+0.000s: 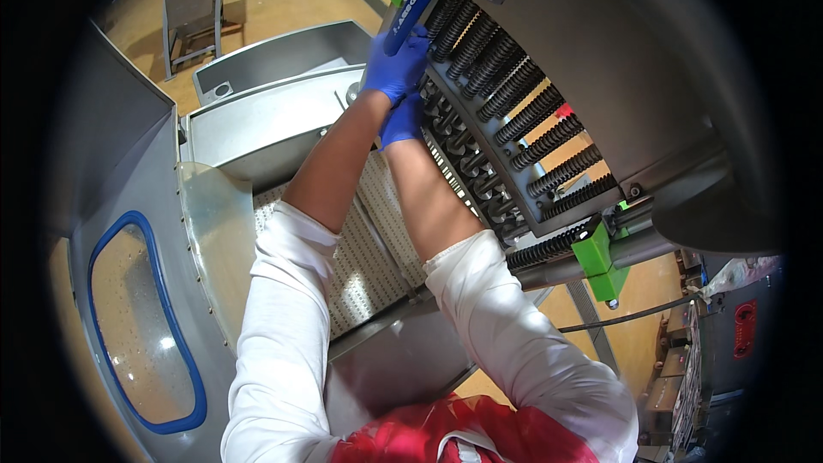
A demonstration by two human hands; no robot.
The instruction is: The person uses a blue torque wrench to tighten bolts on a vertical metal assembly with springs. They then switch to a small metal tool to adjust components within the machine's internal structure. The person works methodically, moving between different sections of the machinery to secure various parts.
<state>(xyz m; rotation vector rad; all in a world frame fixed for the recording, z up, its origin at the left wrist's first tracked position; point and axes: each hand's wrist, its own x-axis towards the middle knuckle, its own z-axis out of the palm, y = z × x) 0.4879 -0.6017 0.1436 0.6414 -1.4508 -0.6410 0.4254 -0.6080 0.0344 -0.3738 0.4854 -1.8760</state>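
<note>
Head view is showing both hands meeting at the machine's upper end. The fingers of the left hand point(397, 74) are curling near the tip of a blue lever point(418, 10), but whether they are grasping it or something behind, I cannot tell. The right hand point(404, 123) is lying just below, partly covered by the left; its fingers are hiding, so their hold is not readable either. The lever is sitting at the upper corner of the frame point(470, 117), its lower end crossing in front of the left glove.

Beyond the hands, the coils point(528, 116) are spanning the frame, and hooks point(471, 157) are lining its left edge. Green clamps point(597, 259) are sitting on the rail at its lower end. A perforated plate point(356, 293) is lying under the forearms.

Work looks to be under way rather than finished: both hands are engaging one spot, and the coils are sitting in place. How much is remaining, the view is not revealing.
</note>
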